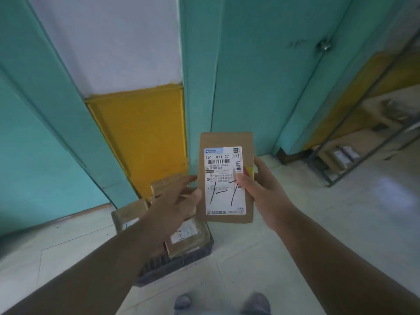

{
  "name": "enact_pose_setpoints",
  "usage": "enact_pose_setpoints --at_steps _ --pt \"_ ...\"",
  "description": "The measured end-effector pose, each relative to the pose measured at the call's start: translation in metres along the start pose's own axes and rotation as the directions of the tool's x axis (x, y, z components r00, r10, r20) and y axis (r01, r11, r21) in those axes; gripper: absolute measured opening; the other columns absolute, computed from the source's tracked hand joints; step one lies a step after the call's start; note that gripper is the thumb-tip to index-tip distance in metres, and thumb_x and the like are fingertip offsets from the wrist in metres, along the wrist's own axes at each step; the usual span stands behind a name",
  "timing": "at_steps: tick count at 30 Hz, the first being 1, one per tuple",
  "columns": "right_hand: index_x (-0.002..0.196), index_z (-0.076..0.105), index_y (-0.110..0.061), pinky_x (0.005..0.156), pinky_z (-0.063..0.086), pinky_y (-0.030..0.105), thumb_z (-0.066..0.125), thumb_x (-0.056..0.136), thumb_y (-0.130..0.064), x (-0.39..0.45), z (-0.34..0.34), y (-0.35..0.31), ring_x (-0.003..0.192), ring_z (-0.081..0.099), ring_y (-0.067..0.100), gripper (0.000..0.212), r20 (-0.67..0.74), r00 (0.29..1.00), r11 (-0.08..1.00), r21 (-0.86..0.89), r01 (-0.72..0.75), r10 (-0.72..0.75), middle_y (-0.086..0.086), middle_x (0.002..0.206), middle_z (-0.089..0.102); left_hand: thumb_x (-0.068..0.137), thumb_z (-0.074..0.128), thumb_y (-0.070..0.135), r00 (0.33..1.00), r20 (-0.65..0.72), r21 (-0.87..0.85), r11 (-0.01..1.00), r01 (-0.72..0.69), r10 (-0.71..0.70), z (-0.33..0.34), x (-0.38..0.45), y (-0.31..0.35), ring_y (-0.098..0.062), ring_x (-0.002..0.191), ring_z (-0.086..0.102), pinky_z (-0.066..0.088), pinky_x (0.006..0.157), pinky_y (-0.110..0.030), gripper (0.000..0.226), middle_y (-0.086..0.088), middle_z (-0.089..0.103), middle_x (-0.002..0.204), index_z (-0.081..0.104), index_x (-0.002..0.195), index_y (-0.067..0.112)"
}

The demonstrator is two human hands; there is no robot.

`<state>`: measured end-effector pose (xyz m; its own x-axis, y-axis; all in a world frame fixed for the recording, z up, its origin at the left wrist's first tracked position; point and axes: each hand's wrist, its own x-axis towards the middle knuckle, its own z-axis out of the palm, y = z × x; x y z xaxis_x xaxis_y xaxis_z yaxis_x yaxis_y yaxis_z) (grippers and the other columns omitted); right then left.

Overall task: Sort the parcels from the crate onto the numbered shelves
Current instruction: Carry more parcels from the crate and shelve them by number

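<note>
While the left grip (175,201) hangs slack, the right grip (259,187) pinches a flat kraft-paper parcel (225,142).

I read one white shipping label (225,180) clearly; it is stuck on the flat brown parcel (226,142). Top left corner carries a blue "ZTO" logo. Below it, large print: "661- B11 57 [57]". Under the main barcode I make out a digit string, roughly "76946372325066", not certain. Handwritten black marker strokes across the lower half look like "1-17". The smaller printed lines are too fine to read. Labels on the parcels in the crate (181,262) are blurred, unreadable.
</note>
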<state>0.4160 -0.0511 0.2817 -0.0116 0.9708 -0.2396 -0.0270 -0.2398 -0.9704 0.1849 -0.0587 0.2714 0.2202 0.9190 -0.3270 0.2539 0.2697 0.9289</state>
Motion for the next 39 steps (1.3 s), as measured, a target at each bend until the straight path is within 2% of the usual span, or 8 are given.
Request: enact_pose_setpoints --at_steps 3,11,14,20,24,28,32,39 --pt "0.146 0.04 -0.045 0.082 0.061 0.052 0.069 0.092 -0.023 -0.02 -0.054 -0.004 0.102 0.073 0.025 0.064 -0.089 0.996 1.0 0.019 0.008 -0.006 0.004 0.125 0.069 0.08 0.048 0.069 0.995 -0.026 0.095 0.991 -0.092 0.095 0.04 0.021 0.033 -0.015 0.11 0.059 0.05 0.088 -0.035 0.059 0.006 0.061 0.125 0.047 0.132 0.041" --pt "0.146 0.044 -0.035 0.081 0.061 0.05 0.061 0.097 -0.019 -0.064 -0.246 -0.022 0.098 0.075 0.027 0.053 -0.346 0.936 0.997 0.029 0.078 -0.063 0.005 0.118 0.072 0.094 0.062 0.044 0.97 0.154 0.247 0.943 -0.224 0.19 0.218 0.087 0.087 0.004 0.097 0.057 0.045 0.073 -0.007 0.044 0.01 0.057 0.128 0.048 0.135 0.032" --pt "0.145 0.044 -0.034 0.079 0.061 0.048 0.062 0.097 -0.019 -0.073 -0.318 -0.031 0.097 0.075 0.027 0.053 -0.424 0.903 0.996 0.009 0.086 -0.074 0.004 0.117 0.073 0.075 0.059 0.065 0.96 0.225 0.179 0.961 -0.209 0.167 0.287 0.105 0.101 -0.004 0.105 0.06 0.05 0.085 -0.02 0.065 0.006 0.06 0.128 0.05 0.13 0.033" --pt "0.144 0.045 -0.03 0.078 0.061 0.047 0.06 0.098 -0.015 -0.063 -0.427 -0.037 0.1 0.074 0.031 0.051 -0.48 0.876 0.989 0.101 0.111 -0.049 0.008 0.118 0.072 0.096 0.058 0.044 0.912 0.375 0.278 0.918 -0.283 0.167 0.385 0.158 0.137 0.006 0.106 0.054 0.045 0.08 -0.019 0.046 0.012 0.054 0.131 0.046 0.138 0.032" --pt "0.141 0.047 -0.024 0.074 0.062 0.043 0.057 0.099 -0.016 -0.032 -0.496 -0.045 0.099 0.074 0.033 0.044 -0.559 0.827 0.979 0.13 0.16 -0.061 0.009 0.115 0.074 0.078 0.054 0.061 0.884 0.438 0.313 0.896 -0.317 0.16 0.442 0.222 0.171 -0.001 0.111 0.056 0.049 0.092 -0.03 0.067 0.011 0.055 0.133 0.047 0.138 0.03" --pt "0.139 0.047 -0.02 0.072 0.062 0.04 0.057 0.099 -0.014 -0.016 -0.561 -0.054 0.097 0.074 0.032 0.042 -0.666 0.742 0.971 0.126 0.205 -0.07 0.011 0.115 0.073 0.092 0.06 0.05 0.779 0.604 0.306 0.854 -0.422 0.169 0.518 0.283 0.21 0.007 0.108 0.052 0.047 0.088 -0.026 0.054 0.011 0.054 0.134 0.047 0.139 0.027" --pt "0.139 0.048 -0.023 0.072 0.062 0.039 0.056 0.099 -0.014 -0.028 -0.644 -0.071 0.098 0.074 0.031 0.041 -0.758 0.649 0.965 0.113 0.236 -0.07 0.009 0.115 0.074 0.068 0.049 0.085 0.645 0.751 0.306 0.791 -0.53 0.142 0.609 0.322 0.256 0.008 0.111 0.052 0.05 0.097 -0.032 0.09 0.019 0.054 0.131 0.046 0.14 0.031" --pt "0.141 0.045 -0.023 0.078 0.061 0.046 0.059 0.098 -0.019 -0.065 -0.819 -0.057 0.1 0.073 0.033 0.045 -0.87 0.487 0.962 0.063 0.264 -0.076 0.01 0.117 0.072 0.065 0.04 0.087 0.417 0.903 0.222 0.716 -0.662 0.106 0.81 0.362 0.304 0.008 0.116 0.05 0.048 0.098 -0.031 0.101 0.016 0.051 0.14 0.041 0.148 0.028"
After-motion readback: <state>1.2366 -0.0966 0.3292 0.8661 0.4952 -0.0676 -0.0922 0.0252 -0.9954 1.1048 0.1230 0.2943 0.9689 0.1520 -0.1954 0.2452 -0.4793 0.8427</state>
